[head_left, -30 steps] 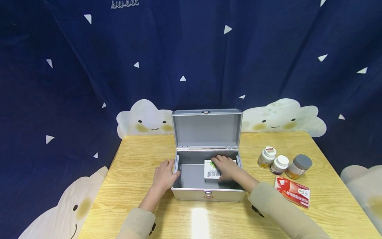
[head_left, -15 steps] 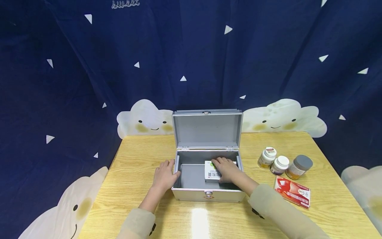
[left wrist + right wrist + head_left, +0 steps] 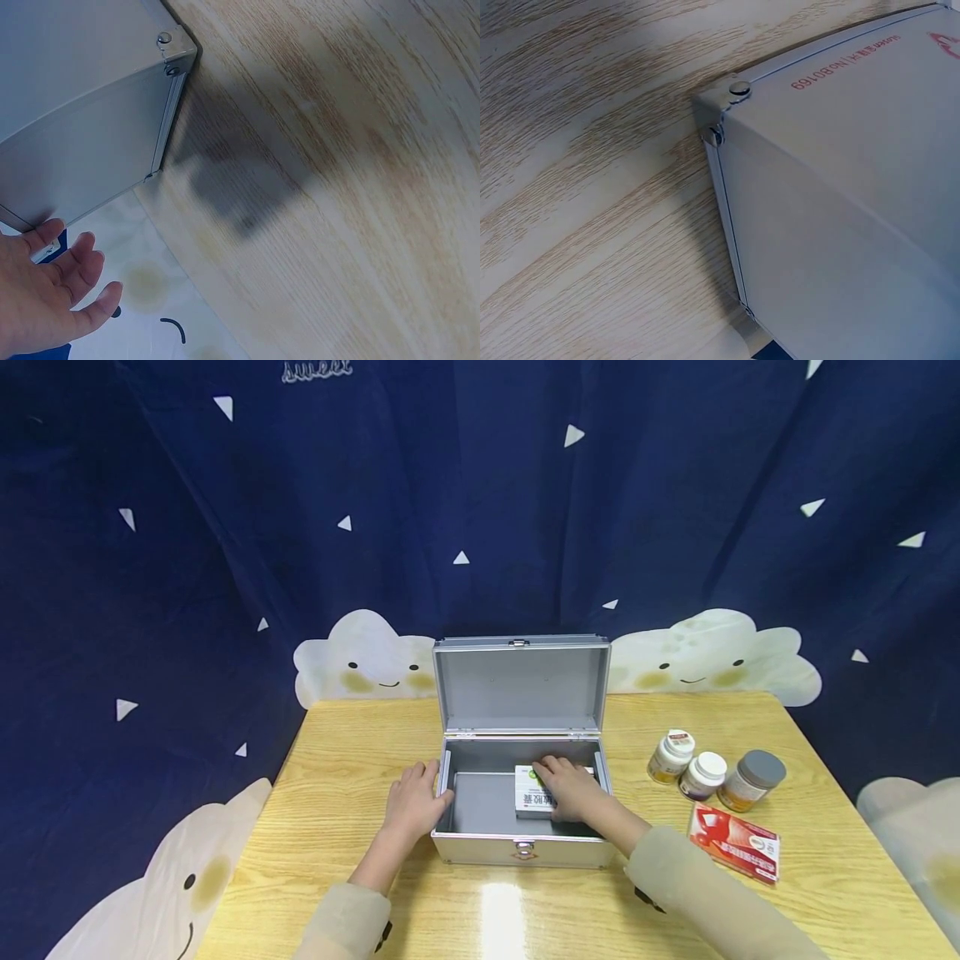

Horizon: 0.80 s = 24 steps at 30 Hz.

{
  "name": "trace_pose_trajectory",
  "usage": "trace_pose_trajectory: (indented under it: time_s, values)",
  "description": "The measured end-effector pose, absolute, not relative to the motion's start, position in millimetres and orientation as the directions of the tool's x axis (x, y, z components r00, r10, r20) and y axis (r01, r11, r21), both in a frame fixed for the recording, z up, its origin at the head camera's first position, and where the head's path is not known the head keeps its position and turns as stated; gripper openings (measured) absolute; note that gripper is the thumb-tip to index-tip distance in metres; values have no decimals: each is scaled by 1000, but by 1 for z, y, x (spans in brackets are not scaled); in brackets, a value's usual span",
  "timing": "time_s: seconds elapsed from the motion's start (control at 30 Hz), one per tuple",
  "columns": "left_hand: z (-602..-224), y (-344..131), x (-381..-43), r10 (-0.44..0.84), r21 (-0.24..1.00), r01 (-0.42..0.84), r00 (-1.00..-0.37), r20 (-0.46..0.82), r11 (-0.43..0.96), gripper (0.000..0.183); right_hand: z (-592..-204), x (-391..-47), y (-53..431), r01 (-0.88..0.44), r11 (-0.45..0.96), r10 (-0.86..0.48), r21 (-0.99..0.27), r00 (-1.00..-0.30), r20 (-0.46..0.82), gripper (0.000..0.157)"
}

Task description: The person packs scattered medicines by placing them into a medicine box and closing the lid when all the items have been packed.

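An open silver metal case [image 3: 517,852] stands mid-table with its lid [image 3: 522,685] raised at the back. Inside its right half lies a white medicine box [image 3: 532,793] with dark Chinese print and a green mark. My right hand [image 3: 573,789] grips that box from above, fingers over its top and thumb at its near side; its right part is covered by the hand. At the case's left rim rests my left hand [image 3: 411,802], thumb over the edge and fingers loosely extended outside, as the left wrist view also shows. The right wrist view shows only the case's outer corner and the tabletop.
To the right of the case stand two white-capped bottles [image 3: 671,756] and a larger grey-capped jar [image 3: 752,779]. A red medicine box [image 3: 735,843] lies in front of them on the wooden table [image 3: 360,743]. A dark blue curtain [image 3: 480,493] hangs behind.
My right hand and the white medicine box have settled very slightly lower and nearer inside the case. The left hand has stayed at the rim.
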<state>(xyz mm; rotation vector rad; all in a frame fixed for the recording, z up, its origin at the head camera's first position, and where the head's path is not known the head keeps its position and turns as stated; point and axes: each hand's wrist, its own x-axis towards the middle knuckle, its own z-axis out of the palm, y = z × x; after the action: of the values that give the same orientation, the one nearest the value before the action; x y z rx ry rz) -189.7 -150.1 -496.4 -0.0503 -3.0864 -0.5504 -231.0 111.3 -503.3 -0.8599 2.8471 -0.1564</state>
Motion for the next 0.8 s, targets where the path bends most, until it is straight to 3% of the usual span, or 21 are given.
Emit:
trace_pose_trajectory:
  time_s: [0.8]
  values:
    - [-497,-151,-189,32,356,33,-999,8,934,59,-507,-234,110,-501,857,-511,-122,-856,-81,72]
